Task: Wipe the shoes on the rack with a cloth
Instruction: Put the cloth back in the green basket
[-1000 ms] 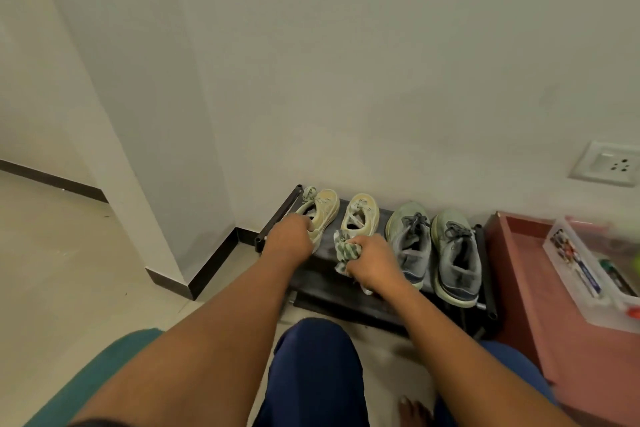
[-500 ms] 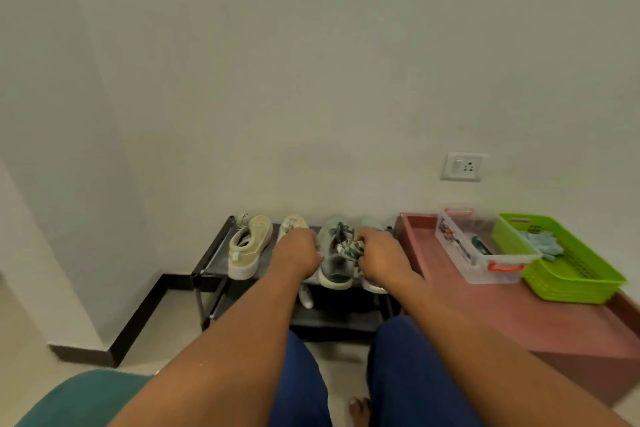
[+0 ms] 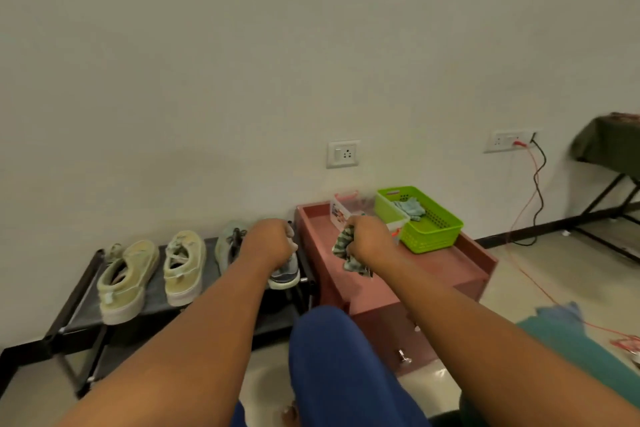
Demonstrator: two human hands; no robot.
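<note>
Head view: my left hand [image 3: 268, 246] gripping grey shoe [image 3: 284, 274] at rack [image 3: 83, 288] end, 9 o'clock of my right hand [image 3: 369, 241], which is clutching bunched cloth [image 3: 343, 246] over red cabinet [image 3: 429, 267]. Risk: shoe slipping off rack edge if tugged carelessly.

- A pink cabinet [image 3: 433, 263] stands against the wall.
- On it, a green basket [image 3: 434, 230] holds a pale cloth glove [image 3: 410, 208].
- A clear box [image 3: 346, 208] sits beside the basket.
- A wall socket [image 3: 343, 153] is above.
</note>
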